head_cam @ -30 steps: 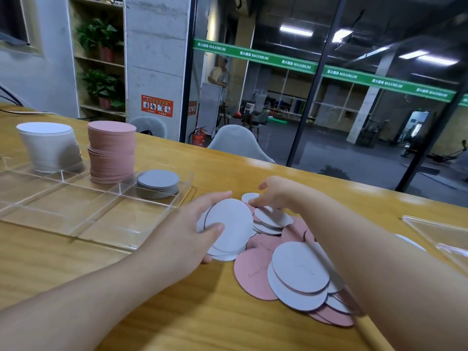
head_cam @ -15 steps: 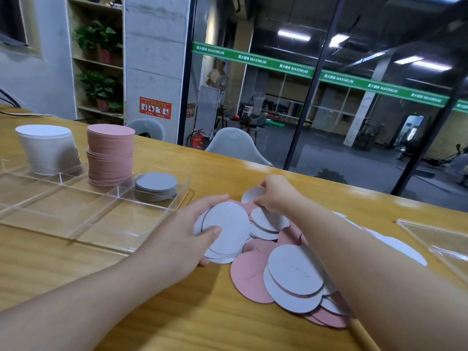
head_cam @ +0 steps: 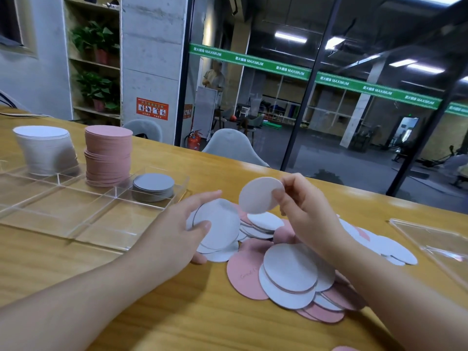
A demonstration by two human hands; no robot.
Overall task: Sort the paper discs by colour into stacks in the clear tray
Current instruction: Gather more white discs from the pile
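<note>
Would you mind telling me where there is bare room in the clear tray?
The clear tray's near compartments, in front of the white stack, pink stack and grey stack, are bare. Crowded: the far row.

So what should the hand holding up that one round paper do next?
Probably bring the white disc across and lay it on the small bunch of white discs that the left hand grips. The right hand pinches it by the edge, lifted off the loose pile, and the left hand's bunch looks the same colour.
</note>
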